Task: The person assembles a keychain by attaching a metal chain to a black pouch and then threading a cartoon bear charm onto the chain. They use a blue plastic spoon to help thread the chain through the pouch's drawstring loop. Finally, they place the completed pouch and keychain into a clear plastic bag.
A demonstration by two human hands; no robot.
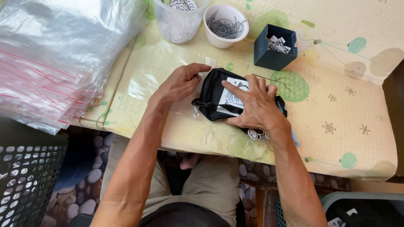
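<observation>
I see the black pouch (pixel 214 98) lying near the front edge of the tabletop (pixel 336 109), directly under both my hands: my right hand (pixel 254 107) lies flat on top of it, fingers spread over a white printed card (pixel 232 96), an open grip pressing rather than clasping. My left hand (pixel 181 82) touches the pouch's left end, fingers loosely curved over a clear plastic bag (pixel 191 107). Beyond sit a white cup (pixel 225 25) of wire hooks and a dark blue box (pixel 273 47).

A white cup of wire hooks (pixel 226 25) stood centrally; a dark blue box (pixel 275 47) sat just right of it; stacked clear zip bags (pixel 54 63) lay far left.
</observation>
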